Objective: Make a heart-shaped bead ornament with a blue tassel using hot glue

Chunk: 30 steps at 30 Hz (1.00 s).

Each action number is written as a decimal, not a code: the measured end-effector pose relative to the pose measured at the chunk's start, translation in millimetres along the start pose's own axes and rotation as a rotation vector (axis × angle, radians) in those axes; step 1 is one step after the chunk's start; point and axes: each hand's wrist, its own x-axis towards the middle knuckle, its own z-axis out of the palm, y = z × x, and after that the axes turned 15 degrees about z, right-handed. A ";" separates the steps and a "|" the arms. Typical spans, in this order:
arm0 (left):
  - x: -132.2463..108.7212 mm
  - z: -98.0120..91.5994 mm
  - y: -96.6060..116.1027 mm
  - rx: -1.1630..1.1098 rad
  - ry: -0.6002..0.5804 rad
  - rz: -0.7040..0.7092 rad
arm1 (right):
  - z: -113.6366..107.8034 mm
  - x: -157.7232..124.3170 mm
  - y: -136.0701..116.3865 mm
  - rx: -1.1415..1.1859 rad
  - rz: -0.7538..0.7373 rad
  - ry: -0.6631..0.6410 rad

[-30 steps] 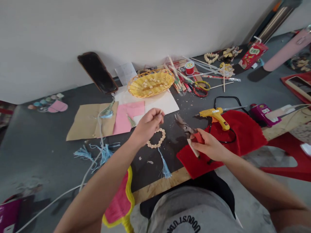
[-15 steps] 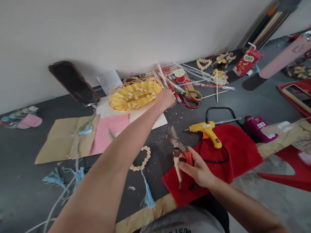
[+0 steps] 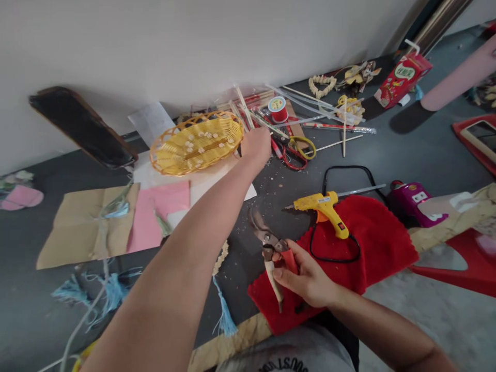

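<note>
My right hand (image 3: pixel 306 276) is closed around pruning shears (image 3: pixel 277 250) with one red and one pale handle, their blades apart. It is above a red cloth (image 3: pixel 375 243). My left hand (image 3: pixel 256 147) reaches to the far side of the table, between the yellow woven basket (image 3: pixel 197 147) and the scissors (image 3: pixel 296 155). Its fingers are curled, and a small pale tip shows at them; what they hold is mostly hidden. Thin wooden sticks (image 3: pixel 245 108) lie just beyond that hand. Small pale pieces are inside the basket.
A yellow glue gun (image 3: pixel 323 204) lies at the red cloth's edge, its black cord looping around. Red thread (image 3: pixel 278 109) stands behind the scissors. At left are a phone (image 3: pixel 81 126), brown paper (image 3: pixel 89 222) and blue tassels (image 3: pixel 112 289). A drink carton (image 3: pixel 403 80) stands back right.
The view has shifted, so the basket and phone sit further left in it. My left hand stays by the sticks, and my right hand keeps hold of the pruning shears.
</note>
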 end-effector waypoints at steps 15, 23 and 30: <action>-226.9 -38.4 -14.7 -0.173 -0.211 0.152 | -11.5 -7.5 -1.8 0.129 -0.038 0.236; -274.3 -31.3 -15.9 -0.195 -0.223 0.158 | 7.3 -34.0 -6.7 -0.031 0.024 0.201; -311.0 -39.1 -40.8 -0.605 -0.084 0.151 | 20.1 -48.8 -2.3 -0.186 0.113 0.112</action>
